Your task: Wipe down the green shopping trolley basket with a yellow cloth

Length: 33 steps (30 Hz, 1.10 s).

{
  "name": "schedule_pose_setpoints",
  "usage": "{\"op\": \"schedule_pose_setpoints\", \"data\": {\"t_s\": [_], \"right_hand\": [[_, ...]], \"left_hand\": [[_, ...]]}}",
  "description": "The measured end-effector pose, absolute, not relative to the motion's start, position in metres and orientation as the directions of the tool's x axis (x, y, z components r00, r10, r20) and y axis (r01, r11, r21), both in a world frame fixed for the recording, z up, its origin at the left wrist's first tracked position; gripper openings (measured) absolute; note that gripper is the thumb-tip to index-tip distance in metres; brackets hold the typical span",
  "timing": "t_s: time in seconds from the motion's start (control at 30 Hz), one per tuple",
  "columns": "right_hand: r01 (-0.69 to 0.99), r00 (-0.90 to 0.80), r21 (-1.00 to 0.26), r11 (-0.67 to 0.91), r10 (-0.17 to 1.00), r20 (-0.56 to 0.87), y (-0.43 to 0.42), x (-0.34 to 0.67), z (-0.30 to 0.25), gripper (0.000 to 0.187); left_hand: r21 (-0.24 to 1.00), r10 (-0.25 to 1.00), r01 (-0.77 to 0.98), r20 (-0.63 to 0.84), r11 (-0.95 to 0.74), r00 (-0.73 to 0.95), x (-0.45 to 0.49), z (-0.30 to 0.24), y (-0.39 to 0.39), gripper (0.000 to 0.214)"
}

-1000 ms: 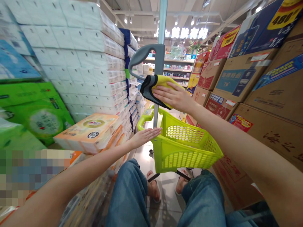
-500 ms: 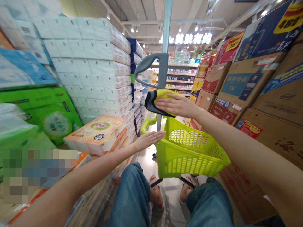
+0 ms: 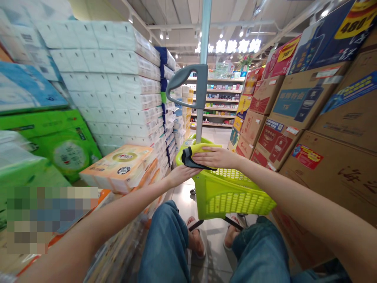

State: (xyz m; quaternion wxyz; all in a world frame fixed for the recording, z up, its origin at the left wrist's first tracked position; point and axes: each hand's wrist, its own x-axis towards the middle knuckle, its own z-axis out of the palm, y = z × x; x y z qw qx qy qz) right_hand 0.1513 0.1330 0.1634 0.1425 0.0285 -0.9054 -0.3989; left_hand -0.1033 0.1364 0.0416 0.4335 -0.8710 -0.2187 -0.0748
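Note:
A folded yellow cloth [image 3: 196,148] with grey and black layers is in my right hand [image 3: 216,157], whose fingers stretch flat along its upper side. The thumb is hidden. Below it, my left hand [image 3: 183,175] lies flat with fingers extended, its fingertips at the cloth's lower edge. Both hands are above the near end of a lime-green shopping cart [image 3: 202,200] with a perforated basket. Behind the hands rises a pole with a grey loop handle [image 3: 202,87].
White tissue packs [image 3: 103,78] are stacked high on the left, with an orange tissue pack [image 3: 116,163] in front. Cardboard cartons [image 3: 294,98] line the right side. Stocked shelves [image 3: 218,102] stand at the far end. My legs [image 3: 165,243] are either side of the cart.
My right hand has come down with the cloth, from well above the left hand to meet it. The left hand has stayed nearly in place.

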Motion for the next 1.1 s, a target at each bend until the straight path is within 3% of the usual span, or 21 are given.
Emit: {"op": "schedule_pose_setpoints", "data": {"t_s": [0.23, 0.37, 0.5, 0.57, 0.67, 0.73, 0.8, 0.97, 1.03, 1.1], "right_hand": [[-0.124, -0.971, 0.747, 0.653, -0.236, 0.046, 0.147, 0.155, 0.227, 0.046], [0.117, -0.958, 0.696, 0.709, -0.104, 0.267, 0.143, 0.159, 0.287, 0.054], [0.290, -0.889, 0.603, 0.743, -0.025, 0.458, 0.137, 0.154, 0.270, 0.056], [0.238, -0.910, 0.615, 0.752, -0.049, 0.412, 0.136, 0.150, 0.235, 0.053], [0.019, -0.970, 0.699, 0.715, -0.157, 0.187, 0.139, 0.150, 0.196, 0.048], [-0.095, -0.976, 0.737, 0.669, -0.208, 0.062, 0.143, 0.152, 0.200, 0.047], [-0.097, -0.980, 0.756, 0.648, -0.195, 0.042, 0.144, 0.155, 0.228, 0.050], [0.222, -0.931, 0.685, 0.694, -0.058, 0.359, 0.141, 0.155, 0.294, 0.058], [0.305, -0.880, 0.623, 0.720, -0.036, 0.473, 0.139, 0.151, 0.277, 0.059], [0.285, -0.871, 0.604, 0.744, -0.061, 0.487, 0.138, 0.147, 0.240, 0.058]], "left_hand": [[-0.749, 0.299, 0.452, 0.345, -0.484, 0.890, -0.101, 0.052, 0.125, 0.063], [-0.809, 0.264, 0.448, 0.369, -0.381, 0.891, -0.098, 0.058, 0.119, 0.062], [-0.831, 0.257, 0.441, 0.370, -0.339, 0.893, -0.098, 0.059, 0.118, 0.062], [-0.821, 0.261, 0.441, 0.365, -0.364, 0.894, -0.098, 0.057, 0.120, 0.063], [-0.789, 0.261, 0.440, 0.358, -0.428, 0.897, -0.099, 0.054, 0.124, 0.061], [-0.794, 0.264, 0.435, 0.351, -0.425, 0.899, -0.099, 0.053, 0.126, 0.060], [-0.816, 0.273, 0.434, 0.349, -0.381, 0.896, -0.099, 0.054, 0.125, 0.062], [-0.827, 0.275, 0.444, 0.364, -0.345, 0.890, -0.097, 0.058, 0.119, 0.065], [-0.814, 0.270, 0.446, 0.365, -0.372, 0.891, -0.098, 0.058, 0.119, 0.065], [-0.804, 0.275, 0.442, 0.355, -0.398, 0.893, -0.099, 0.057, 0.121, 0.064]]}}
